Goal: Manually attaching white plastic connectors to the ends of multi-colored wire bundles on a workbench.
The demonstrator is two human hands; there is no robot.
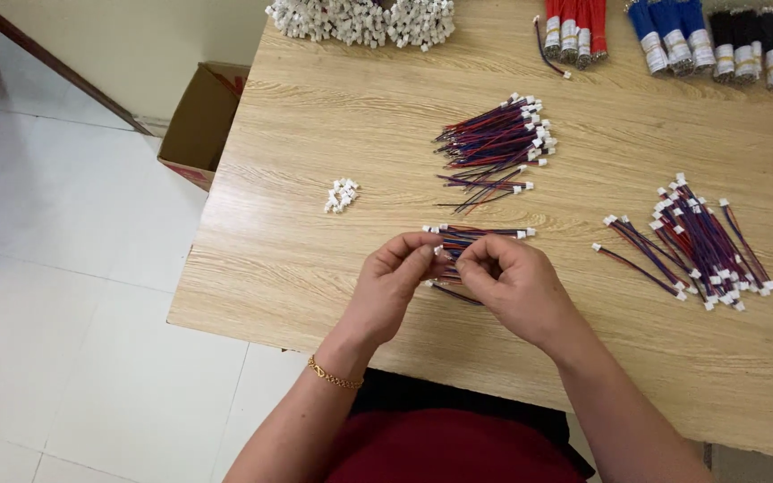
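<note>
Covering a white tiled floor (73,358), seemingly wooden table (315,268) holds wires (494,143).

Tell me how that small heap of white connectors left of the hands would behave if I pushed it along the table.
The small heap of white connectors looks loose, so a push would probably scatter it rather than move it whole. The pieces seem tiny and light, likely sliding easily on the smooth wooden table. They look blocky, so rolling seems unlikely.

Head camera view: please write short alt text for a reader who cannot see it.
Two bare hands, the left hand and the right hand, meet over a light wooden table, pinching a small bunch of red and blue wires with white plastic connectors. Two larger piles of the same wires lie beyond.
</note>
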